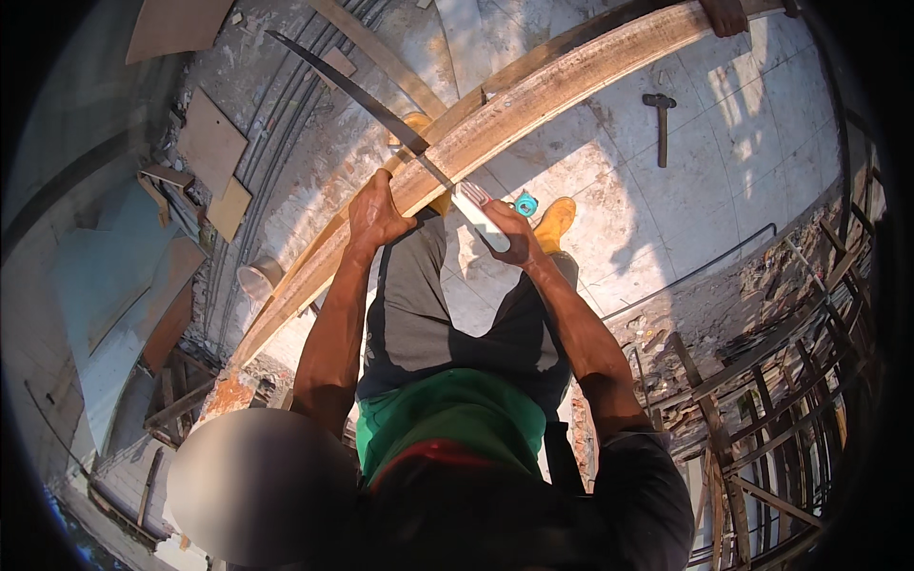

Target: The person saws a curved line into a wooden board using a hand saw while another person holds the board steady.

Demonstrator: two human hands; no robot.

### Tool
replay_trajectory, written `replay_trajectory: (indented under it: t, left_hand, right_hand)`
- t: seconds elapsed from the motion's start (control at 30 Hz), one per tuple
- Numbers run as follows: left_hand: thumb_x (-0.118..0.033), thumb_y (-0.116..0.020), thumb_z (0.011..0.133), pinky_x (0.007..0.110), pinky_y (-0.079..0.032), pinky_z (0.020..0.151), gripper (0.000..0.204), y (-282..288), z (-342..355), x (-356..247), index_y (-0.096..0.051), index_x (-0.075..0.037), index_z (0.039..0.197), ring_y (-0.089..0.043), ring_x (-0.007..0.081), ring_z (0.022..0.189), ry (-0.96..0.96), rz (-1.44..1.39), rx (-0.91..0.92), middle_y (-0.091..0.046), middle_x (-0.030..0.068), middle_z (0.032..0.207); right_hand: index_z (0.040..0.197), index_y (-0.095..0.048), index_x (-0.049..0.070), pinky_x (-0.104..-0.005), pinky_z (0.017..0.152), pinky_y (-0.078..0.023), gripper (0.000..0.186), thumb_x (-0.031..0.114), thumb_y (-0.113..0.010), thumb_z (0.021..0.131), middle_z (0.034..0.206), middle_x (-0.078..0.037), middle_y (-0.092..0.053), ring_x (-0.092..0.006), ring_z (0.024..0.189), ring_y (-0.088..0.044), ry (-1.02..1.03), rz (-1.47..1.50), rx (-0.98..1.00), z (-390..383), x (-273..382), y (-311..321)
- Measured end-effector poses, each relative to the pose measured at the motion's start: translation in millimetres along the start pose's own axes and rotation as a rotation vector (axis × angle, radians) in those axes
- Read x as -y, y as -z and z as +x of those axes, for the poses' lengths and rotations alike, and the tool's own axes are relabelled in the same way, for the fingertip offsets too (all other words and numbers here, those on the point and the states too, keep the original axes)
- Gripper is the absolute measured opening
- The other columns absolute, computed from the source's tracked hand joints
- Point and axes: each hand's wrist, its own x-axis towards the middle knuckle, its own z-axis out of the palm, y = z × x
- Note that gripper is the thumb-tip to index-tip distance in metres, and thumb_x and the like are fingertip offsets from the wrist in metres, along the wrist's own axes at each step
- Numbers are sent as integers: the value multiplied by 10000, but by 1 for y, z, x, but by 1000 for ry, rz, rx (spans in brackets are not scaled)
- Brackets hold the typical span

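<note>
My right hand [512,233] is closed round the white handle of a handsaw [357,93]. The saw's long dark blade lies across a wooden beam [581,81] and sticks out past its far side, up to the left. On the beam's near side, left of the saw, my left hand [374,211] is clamped over the wood with its fingers wrapped round it. The beam slants from the lower left to the upper right. At its far right end rests another person's hand [725,16]. Whether the teeth sit in a cut is too small to tell.
A hammer [662,128] lies on the tiled floor at the right. A round teal object [526,203] sits by my yellow boot [555,225]. Left are a bucket [259,280], long metal rods [276,124] and loose boards [211,143]. Stacked timber frames [752,419] stand lower right.
</note>
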Motion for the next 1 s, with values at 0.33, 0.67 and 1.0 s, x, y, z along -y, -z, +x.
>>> replay_trajectory:
  t: [0.33,0.67,1.0]
  left_hand:
    - [-241,-887,523,471,-542,840,852,-2,-4,9,-450,1,1213,-652,431,1009,-18,9,46,-651,268,1101]
    - [-222,-852,547,490,-515,879,819,2,1,17,-460,-9,1234,-617,439,1085,-6,-25,85,-630,253,1161]
    - [-159,-834,572,613,-373,909,745,-13,-10,-5,-467,-67,1213,-523,355,1154,113,69,-84,-530,141,1156]
  right_hand:
    - [1040,-666,47,-469,655,-539,311,140,-782,767,838,-188,-697,-396,750,-681,-284,-227,-292,44,143,-8]
    - [1019,-635,54,-446,766,-518,349,157,-772,714,911,-183,-669,-404,872,-644,-543,-160,-98,29,120,-10]
    - [1143,-644,32,-467,912,-491,488,316,-802,780,1117,-203,-665,-406,1020,-626,-295,-174,109,11,85,20]
